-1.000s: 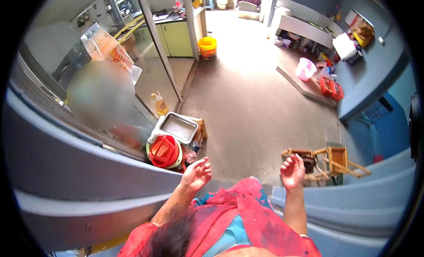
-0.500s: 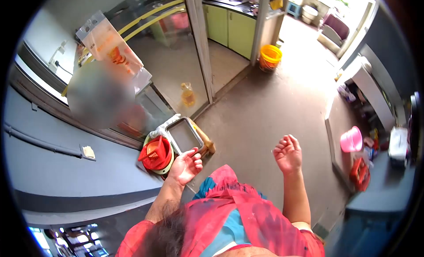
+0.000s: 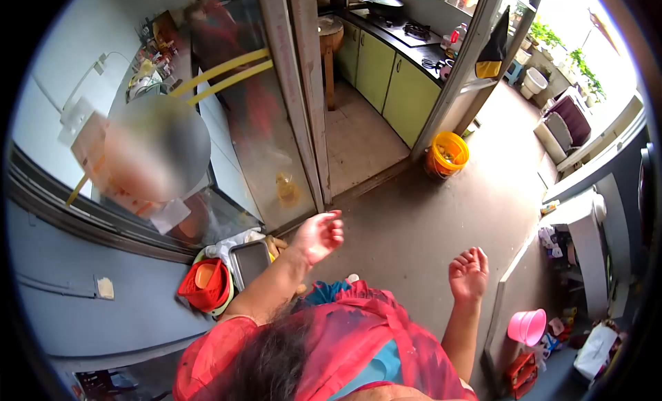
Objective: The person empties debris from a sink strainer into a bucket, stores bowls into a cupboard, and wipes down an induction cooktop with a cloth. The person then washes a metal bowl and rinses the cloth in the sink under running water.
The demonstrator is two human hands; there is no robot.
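My left hand [image 3: 321,237] is held out in front of me, palm up, with loosely bent fingers and nothing in it. Beside that forearm, a grey rectangular tray [image 3: 249,263] leans next to a red basket [image 3: 207,284] by the wall. Over on the right, my right hand [image 3: 469,272] hangs above the floor. Its fingers curl loosely around an empty palm. Neither hand touches anything. The closest thing to the right hand is a pink bucket [image 3: 527,326].
A glass partition [image 3: 241,118] stands ahead left, beside a doorway to green kitchen cabinets [image 3: 393,84]. An orange bucket [image 3: 448,153] sits on the floor near the door frame. A white shelf unit [image 3: 586,256] lines the right side. Brighter space with plants [image 3: 545,35] lies beyond.
My view has moved forward toward the doorway; more of the kitchen counter and stove shows. My left hand has swung forward, past the tray. Both hands stay empty.
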